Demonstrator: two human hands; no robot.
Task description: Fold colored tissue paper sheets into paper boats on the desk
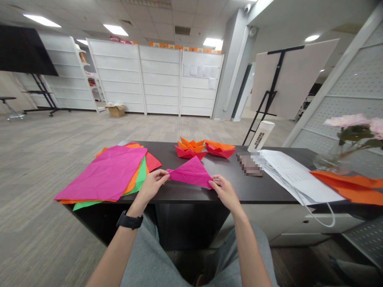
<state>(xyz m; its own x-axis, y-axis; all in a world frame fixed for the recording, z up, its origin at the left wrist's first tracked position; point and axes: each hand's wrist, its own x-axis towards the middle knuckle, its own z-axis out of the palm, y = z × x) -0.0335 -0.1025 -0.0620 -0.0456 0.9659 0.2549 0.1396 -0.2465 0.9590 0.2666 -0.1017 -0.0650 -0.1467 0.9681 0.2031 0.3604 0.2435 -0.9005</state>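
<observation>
A magenta paper folded into a triangle (190,172) lies on the dark table (233,183) in front of me. My left hand (152,184) pinches its left corner, and my right hand (224,191) pinches its right corner near the table's front edge. A black watch sits on my left wrist. Just left of my left hand lies a stack of coloured sheets (107,175), magenta on top, with orange, green and red beneath. Behind the triangle sit folded paper boats, one red and orange (190,148), another red and orange (219,149).
A white cylinder (261,136) stands at the back of the table. Printed white papers (295,175), orange paper (350,184) and a glass vase with pink flowers (344,147) lie to the right. An easel with a board (287,79) stands behind; white shelves line the far wall.
</observation>
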